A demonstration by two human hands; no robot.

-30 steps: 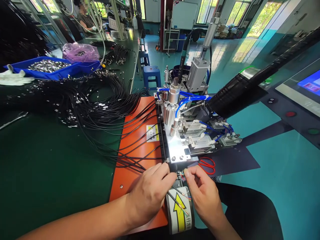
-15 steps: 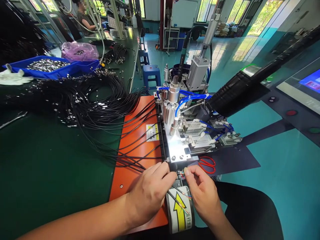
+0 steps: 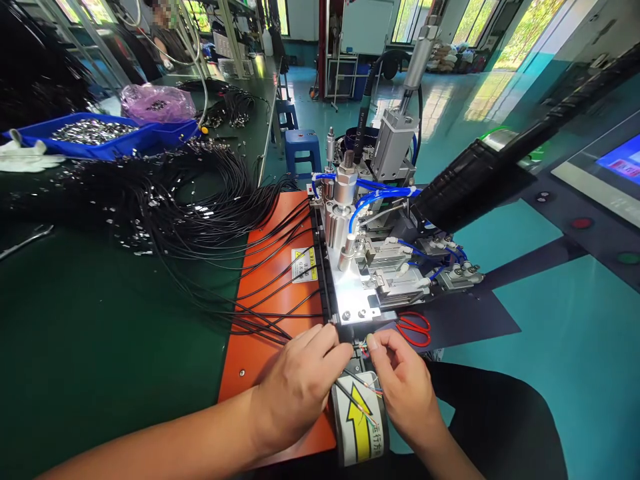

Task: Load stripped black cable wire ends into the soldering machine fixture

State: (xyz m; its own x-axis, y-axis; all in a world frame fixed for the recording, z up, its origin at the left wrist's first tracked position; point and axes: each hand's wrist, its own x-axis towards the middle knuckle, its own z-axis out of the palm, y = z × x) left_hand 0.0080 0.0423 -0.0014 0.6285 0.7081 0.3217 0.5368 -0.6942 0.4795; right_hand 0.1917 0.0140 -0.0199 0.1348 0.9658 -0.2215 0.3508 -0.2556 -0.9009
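Note:
My left hand (image 3: 310,367) is closed around black cables (image 3: 265,327) at the front end of the machine (image 3: 350,293). Below its fingers, cable ends with stripped coloured wires (image 3: 367,410) hang over a white label with a yellow arrow (image 3: 357,440). My right hand (image 3: 400,373) pinches the fine coloured wires (image 3: 363,347) of a cable end between thumb and forefinger, close to my left fingertips. The fingers partly hide those wires. Several black cables run across the orange plate (image 3: 280,273) into the machine's side.
A big bundle of black cables (image 3: 165,200) lies on the green table (image 3: 100,320). Behind it are a blue tray (image 3: 45,130) of small metal parts and a pink plastic bag (image 3: 157,103). Red-handled scissors (image 3: 415,329) lie right of the machine. A person (image 3: 170,40) sits farther back.
Both hands stay almost still at the same spot with the cable and wires. In the background, the other person's arm has shifted.

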